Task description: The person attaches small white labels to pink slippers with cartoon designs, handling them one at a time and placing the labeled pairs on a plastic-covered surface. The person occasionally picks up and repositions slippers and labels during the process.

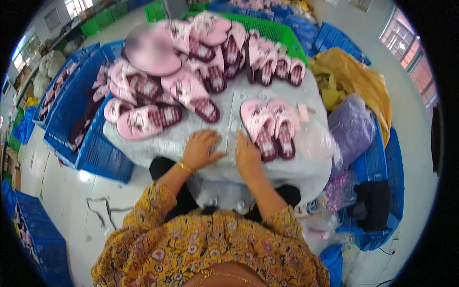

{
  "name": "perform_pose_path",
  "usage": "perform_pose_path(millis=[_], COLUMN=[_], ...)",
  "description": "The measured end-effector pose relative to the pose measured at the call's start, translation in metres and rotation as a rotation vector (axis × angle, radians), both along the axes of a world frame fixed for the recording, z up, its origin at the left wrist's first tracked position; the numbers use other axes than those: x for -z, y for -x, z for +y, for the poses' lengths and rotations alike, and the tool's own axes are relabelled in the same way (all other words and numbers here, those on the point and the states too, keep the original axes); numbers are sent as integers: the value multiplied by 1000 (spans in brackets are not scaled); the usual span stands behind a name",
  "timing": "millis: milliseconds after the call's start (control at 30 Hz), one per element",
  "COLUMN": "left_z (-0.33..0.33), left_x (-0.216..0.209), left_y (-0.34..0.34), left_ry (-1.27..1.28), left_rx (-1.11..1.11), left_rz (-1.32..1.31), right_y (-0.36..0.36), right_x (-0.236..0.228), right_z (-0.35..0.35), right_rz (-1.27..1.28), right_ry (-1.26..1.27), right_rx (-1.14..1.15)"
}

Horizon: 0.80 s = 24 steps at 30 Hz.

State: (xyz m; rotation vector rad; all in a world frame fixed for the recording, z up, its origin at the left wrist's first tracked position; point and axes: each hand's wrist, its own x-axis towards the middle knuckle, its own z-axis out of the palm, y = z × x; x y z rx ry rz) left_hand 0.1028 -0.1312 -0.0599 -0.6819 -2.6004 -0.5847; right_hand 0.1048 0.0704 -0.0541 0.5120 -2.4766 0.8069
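Your left hand (201, 149), seen in the head view, lies palm down at the near side of the covered table (165, 143), fingers spread and gripping nothing visible. Your right hand (247, 155), just beside it at 3 o'clock, has its index finger pointing to 12 o'clock; its other fingers are hidden, so whether it pinches anything cannot be told. Nearest to it is a pair of pink slippers (264, 128), at 1 to 2 o'clock, side by side with heels toward you. A slipper heap (189, 88) spreads from 10 to 12 o'clock.

Risks, as judged: a sideways swing of your right forearm could knock the pair askew, as it stands close by. Slippers overlap loosely in the heap, so pulling one out could send others over the edge at 9 o'clock. The transparent bag (316, 141) at 3 o'clock could snag or slip off, being light and near the rim.

Containers: at 9 o'clock, a blue crate (106, 155) holds dark and pink pieces. Behind the heap at 12 to 1 o'clock stands a green crate (288, 37); its contents cannot be confirmed. At 4 o'clock, a second blue crate (395, 167) carries black cloth (373, 205), with a purple bag (354, 122) at 3 o'clock, contents unseen
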Motion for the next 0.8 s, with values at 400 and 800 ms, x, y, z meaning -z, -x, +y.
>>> perform_pose_path(millis=[400, 800], left_z=[2, 4], left_x=[-19, -14], left_y=[6, 2], left_ry=[-9, -4], left_rx=[9, 13], left_rz=[-19, -27], right_y=[9, 3], right_x=[4, 16], right_z=[-3, -2], right_rz=[267, 248], right_ry=[19, 116], right_rx=[21, 17])
